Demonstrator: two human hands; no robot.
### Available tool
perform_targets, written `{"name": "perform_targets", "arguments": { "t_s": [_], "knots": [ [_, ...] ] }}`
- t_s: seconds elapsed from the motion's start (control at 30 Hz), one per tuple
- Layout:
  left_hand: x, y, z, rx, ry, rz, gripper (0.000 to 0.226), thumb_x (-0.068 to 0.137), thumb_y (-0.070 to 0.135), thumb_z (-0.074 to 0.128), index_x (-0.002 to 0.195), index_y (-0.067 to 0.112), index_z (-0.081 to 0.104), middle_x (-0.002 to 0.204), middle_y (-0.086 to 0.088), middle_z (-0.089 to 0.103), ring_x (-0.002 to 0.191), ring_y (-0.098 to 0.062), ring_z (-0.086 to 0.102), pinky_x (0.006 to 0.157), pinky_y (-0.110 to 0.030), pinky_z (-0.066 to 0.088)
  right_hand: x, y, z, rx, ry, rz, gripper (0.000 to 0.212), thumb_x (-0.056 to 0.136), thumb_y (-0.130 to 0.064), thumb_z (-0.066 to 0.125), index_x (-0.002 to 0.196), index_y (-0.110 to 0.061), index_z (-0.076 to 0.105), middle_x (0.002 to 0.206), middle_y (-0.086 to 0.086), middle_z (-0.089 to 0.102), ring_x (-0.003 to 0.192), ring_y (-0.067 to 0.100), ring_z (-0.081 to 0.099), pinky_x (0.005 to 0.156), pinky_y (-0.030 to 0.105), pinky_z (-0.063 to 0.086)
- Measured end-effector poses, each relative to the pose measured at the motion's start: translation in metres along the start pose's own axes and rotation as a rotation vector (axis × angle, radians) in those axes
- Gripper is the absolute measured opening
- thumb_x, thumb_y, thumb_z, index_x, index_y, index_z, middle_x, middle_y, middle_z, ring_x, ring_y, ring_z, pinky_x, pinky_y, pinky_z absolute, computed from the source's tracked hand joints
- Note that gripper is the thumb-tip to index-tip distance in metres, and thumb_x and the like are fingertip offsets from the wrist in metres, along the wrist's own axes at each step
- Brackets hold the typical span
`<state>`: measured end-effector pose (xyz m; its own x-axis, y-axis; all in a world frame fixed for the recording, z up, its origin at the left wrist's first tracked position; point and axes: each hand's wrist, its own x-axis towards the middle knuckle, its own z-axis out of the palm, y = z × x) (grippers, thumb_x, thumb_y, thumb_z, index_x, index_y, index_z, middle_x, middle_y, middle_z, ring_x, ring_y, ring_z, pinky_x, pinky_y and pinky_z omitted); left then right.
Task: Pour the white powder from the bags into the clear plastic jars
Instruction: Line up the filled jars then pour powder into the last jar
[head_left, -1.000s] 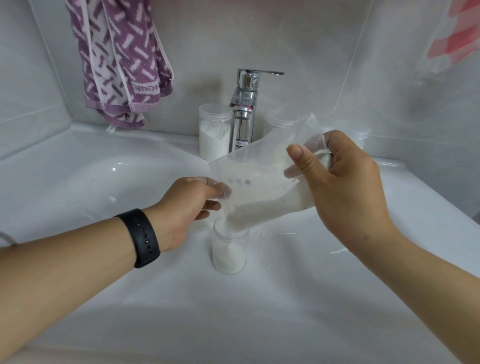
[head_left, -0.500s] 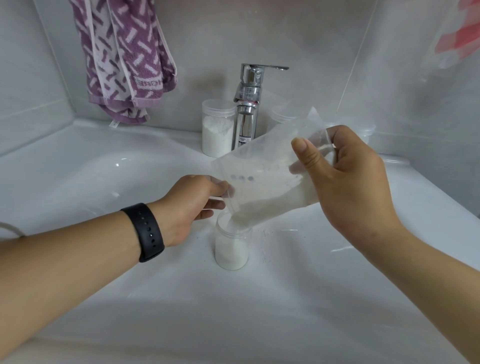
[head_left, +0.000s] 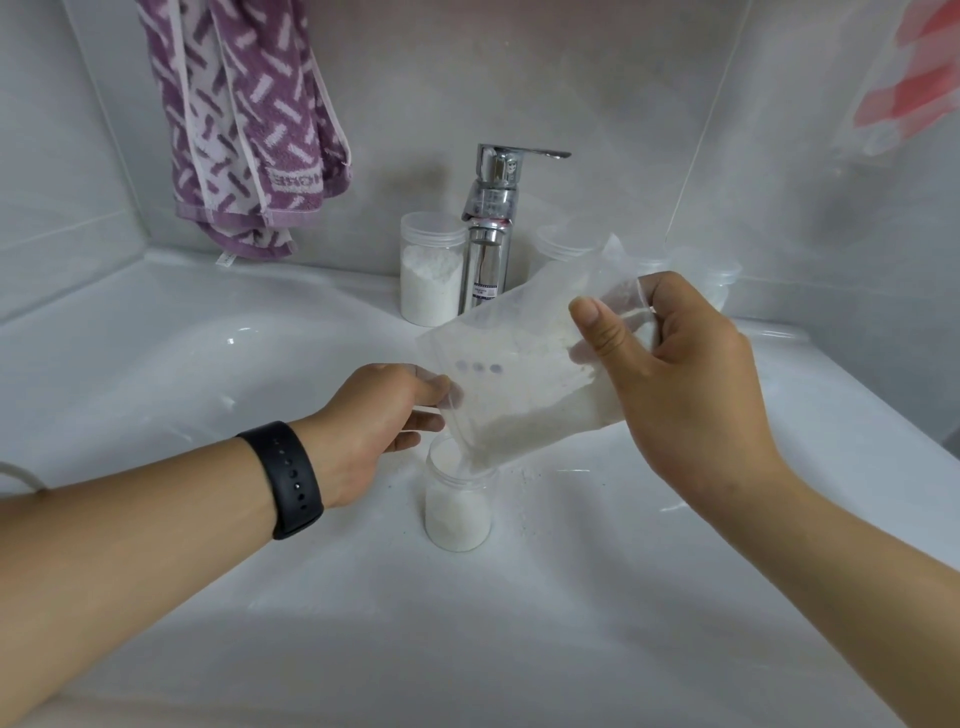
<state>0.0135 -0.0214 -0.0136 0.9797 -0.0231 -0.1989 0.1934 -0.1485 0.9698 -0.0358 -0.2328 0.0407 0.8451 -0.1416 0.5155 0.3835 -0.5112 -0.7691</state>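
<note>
While both hands pinch tilted bag (head_left: 524, 384), left hand (head_left: 374, 415) at low corner, right hand (head_left: 691, 384) up top, powder drops into jar (head_left: 458, 501) in front of faucet (head_left: 491, 228).

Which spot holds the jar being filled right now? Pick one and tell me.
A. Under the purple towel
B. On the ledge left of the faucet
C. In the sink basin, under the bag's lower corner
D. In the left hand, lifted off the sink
C: the open jar stands in the white sink basin, with the tilted bag spilling powder into its mouth.
</note>
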Motion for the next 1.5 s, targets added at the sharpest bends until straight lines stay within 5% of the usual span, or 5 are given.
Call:
{"name": "perform_targets", "arguments": {
  "t_s": [0.13,0.37,0.6,0.97,1.5],
  "knots": [
    [-0.0007,0.0014,0.0008,0.001,0.005,0.001,0.025,0.099,0.023,0.057,0.083,0.020,0.076,0.097,0.007,0.075,0.083,-0.012,0.066,0.084,-0.030,0.046,0.0000,0.0001,-0.0005,-0.011,0.004,0.000,0.024,0.092,-0.051,0.066,0.089,-0.028,0.063,0.076,-0.016,0.074,0.061,0.008,0.062,0.052,0.015,0.044],
    [-0.0013,0.0026,0.0016,0.001,0.004,0.001,0.025,0.099,0.023,0.058,0.083,0.020,0.076,0.097,0.007,0.075,0.083,-0.013,0.065,0.084,-0.030,0.045,-0.0008,-0.0016,-0.0012,-0.003,0.005,0.004,0.023,0.093,-0.050,0.066,0.089,-0.028,0.063,0.076,-0.016,0.074,0.062,0.018,0.061,0.055,0.027,0.047],
    [-0.0016,0.0024,0.0006,-0.005,0.018,-0.011,0.023,0.099,0.023,0.058,0.085,0.020,0.075,0.095,0.008,0.076,0.083,-0.013,0.065,0.084,-0.030,0.045,-0.0008,-0.0007,-0.0013,-0.009,-0.007,-0.007,0.024,0.092,-0.052,0.067,0.089,-0.028,0.064,0.077,-0.015,0.074,0.062,0.021,0.056,0.052,0.021,0.042],
    [-0.0043,0.0048,0.0013,0.003,0.022,-0.013,0.025,0.099,0.021,0.056,0.082,0.020,0.074,0.095,0.008,0.075,0.081,-0.013,0.065,0.085,-0.031,0.045,-0.0019,-0.0004,-0.0009,0.001,-0.015,-0.006,0.024,0.091,-0.052,0.068,0.089,-0.028,0.064,0.077,-0.012,0.074,0.054,0.006,0.054,0.051,0.013,0.041],
    [-0.0075,0.0047,0.0009,0.014,0.013,-0.021,0.027,0.099,0.020,0.055,0.080,0.020,0.074,0.102,0.004,0.074,0.082,-0.013,0.066,0.086,-0.031,0.046,-0.0034,-0.0017,-0.0009,0.011,-0.025,0.002,0.020,0.095,-0.047,0.065,0.090,-0.028,0.063,0.081,-0.018,0.074,0.076,0.030,0.063,0.063,0.034,0.047]
  ]
}}
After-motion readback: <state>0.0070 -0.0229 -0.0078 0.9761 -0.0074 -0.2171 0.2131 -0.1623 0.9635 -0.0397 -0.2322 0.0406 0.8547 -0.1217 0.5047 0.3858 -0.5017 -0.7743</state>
